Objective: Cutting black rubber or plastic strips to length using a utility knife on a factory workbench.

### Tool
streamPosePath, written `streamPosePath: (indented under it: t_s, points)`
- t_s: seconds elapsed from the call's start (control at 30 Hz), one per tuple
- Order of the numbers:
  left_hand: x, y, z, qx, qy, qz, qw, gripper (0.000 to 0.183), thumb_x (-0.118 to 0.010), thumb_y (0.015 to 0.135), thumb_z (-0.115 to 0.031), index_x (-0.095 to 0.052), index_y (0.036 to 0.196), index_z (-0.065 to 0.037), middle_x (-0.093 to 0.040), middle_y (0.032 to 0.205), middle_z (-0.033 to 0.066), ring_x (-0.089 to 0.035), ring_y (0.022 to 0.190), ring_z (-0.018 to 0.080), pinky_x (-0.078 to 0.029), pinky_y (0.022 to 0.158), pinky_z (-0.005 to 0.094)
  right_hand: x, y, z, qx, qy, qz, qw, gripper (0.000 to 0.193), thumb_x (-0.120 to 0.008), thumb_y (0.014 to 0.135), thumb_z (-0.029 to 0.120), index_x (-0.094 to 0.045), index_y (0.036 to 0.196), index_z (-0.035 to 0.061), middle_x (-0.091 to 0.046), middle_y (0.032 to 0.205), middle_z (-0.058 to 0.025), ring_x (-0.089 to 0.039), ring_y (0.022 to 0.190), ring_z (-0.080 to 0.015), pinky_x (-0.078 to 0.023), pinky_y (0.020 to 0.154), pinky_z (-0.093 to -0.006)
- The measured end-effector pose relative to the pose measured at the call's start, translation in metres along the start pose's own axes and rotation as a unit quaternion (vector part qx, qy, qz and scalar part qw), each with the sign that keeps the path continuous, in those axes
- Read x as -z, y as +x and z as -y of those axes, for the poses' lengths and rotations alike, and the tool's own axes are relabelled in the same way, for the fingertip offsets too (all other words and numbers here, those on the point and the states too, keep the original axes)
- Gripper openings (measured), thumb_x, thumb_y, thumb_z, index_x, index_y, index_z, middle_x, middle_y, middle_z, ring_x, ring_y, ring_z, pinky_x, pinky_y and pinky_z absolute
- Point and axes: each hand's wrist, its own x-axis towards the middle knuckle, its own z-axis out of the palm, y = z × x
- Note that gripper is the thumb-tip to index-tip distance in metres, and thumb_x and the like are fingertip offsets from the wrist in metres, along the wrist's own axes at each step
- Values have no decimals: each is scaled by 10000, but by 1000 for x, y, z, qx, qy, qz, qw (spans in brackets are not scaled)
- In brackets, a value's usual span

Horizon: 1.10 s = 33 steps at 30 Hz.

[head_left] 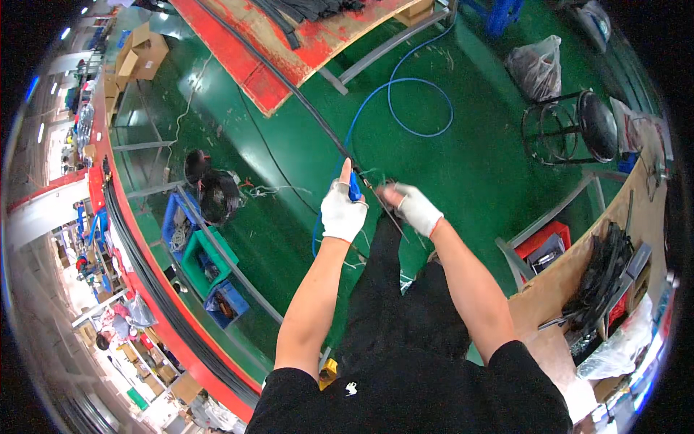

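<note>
My left hand (343,213), in a white fingerless glove, is closed round a blue tool (354,189), its index finger stretched along a long black cable or tube (293,88). That black length runs from the red table down to my hands. From its end, thin strands (391,215) hang between my hands and in front of my dark trousers. My right hand (412,208), gloved the same way, is beside the strands with its fingers curled together; motion smears the fingertips, so what they hold is unclear. A blue hose (391,92) loops over the floor and passes behind my left hand.
The red worktable (249,69) stands ahead, bearing black lengths. Another red bench (160,307) with long black tubes is at left, near blue and green bins (210,259). At right are a black stool (594,126), a grey bag (536,69) and a cluttered wooden bench (549,307).
</note>
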Motion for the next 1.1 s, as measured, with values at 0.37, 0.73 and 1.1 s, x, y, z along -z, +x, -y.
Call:
streamPosePath:
  t_s: [0.37, 0.73, 1.1]
  points:
    - [-7, -2, 12, -10, -98, -55, 994, 860, -654, 865, 54, -446, 1643, -248, -625, 935, 75, -610, 743, 202, -530, 704, 349, -12, 67, 73, -25, -71, 87, 993, 336, -743, 984, 209, -712, 1237, -10, -734, 1094, -78, -641, 1062, -156, -498, 988, -340]
    - [6, 4, 5, 57, -238, 28, 969, 816, -667, 893, 24, -427, 1651, -162, -674, 1074, 43, -588, 821, 106, -520, 777, 249, -18, 79, 64, 61, -150, 16, 987, 315, -767, 881, 19, -650, 1174, 43, -652, 1060, -42, -599, 958, -141, -504, 907, -295]
    - [-12, 13, -5, 100, -523, 40, 846, 800, -716, 932, -19, -380, 1657, -52, -621, 1065, -6, -546, 869, 72, -493, 807, 236, -5, 50, 70, 126, -212, -33, 969, 279, -794, 878, 215, -732, 1106, 67, -597, 1382, -145, -634, 1206, -281, -500, 1047, -374]
